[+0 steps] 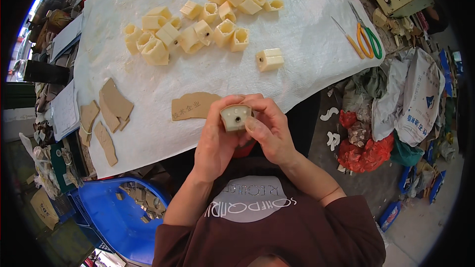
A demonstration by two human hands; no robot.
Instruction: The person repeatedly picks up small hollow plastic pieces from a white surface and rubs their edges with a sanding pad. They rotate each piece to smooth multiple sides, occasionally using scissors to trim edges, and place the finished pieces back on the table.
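Note:
My left hand (212, 141) and my right hand (274, 131) are closed around a small cream block (233, 120) with a dark round hole in its end face. A thin brown strip, perhaps cardboard, runs along the block's top edge. My right thumb presses beside the hole, while the left fingers wrap the other side. Just beyond my left hand lies a cut cardboard piece (190, 106) with a wavy edge. Farther off, a single cream block (270, 60) rests on its side. Behind it spreads a loose pile of similar hollow blocks (190, 39).
A white sheet (307, 29) covers the table. More cardboard cutouts (110, 101) lie at its left. Scissors with orange and green handles (374, 44) and a pointed tool (354, 47) sit far right. Below left stands a blue basin (106, 217) of small pieces; bags (413, 104) crowd the right.

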